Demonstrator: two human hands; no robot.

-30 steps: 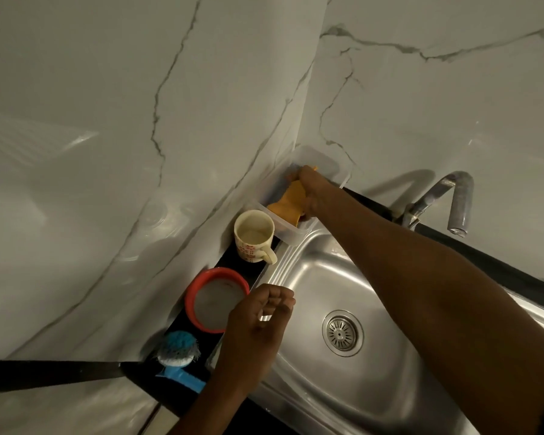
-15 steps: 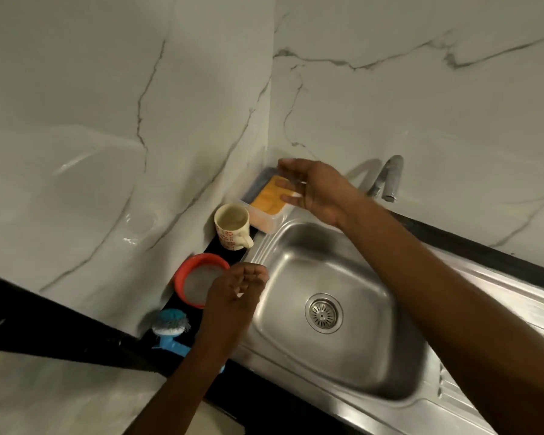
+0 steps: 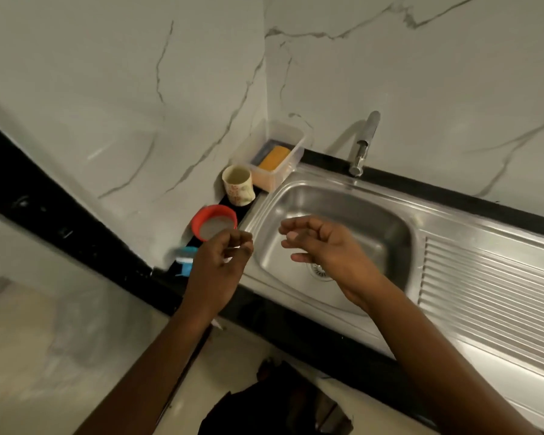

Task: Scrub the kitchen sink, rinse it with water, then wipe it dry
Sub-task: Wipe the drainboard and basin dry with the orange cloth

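The stainless steel sink [image 3: 374,215] is set into the black worktop [image 3: 296,324] at its left end, where two marbled walls meet. Its drain [image 3: 320,271] is partly covered by the right hand [image 3: 324,243], and the ribbed draining board [image 3: 490,277] runs off to the basin's right. A chrome tap [image 3: 363,142] is mounted at the worktop's back edge, behind the basin.

In the back-left corner of the worktop a clear plastic box [image 3: 272,178] is seen, with an orange sponge [image 3: 274,157] lying inside it beside something dark (what that is cannot be made out). Just in front of the box, along the left edge, a cream patterned mug [image 3: 237,188] stands upright; its inside looks pale, and whether liquid is held in it cannot be told. Next along the same edge a red-rimmed round tub [image 3: 201,215] is placed, filled with something greyish-white. Nearer the front, a blue brush [image 3: 185,262] is partly hidden behind the left hand [image 3: 220,265].

The right hand is held over the basin, fingers loosely curved and spread, nothing gripped. The left hand is held above the sink's left rim, fingertips drawn in to the thumb; whether anything small is pinched there cannot be told.
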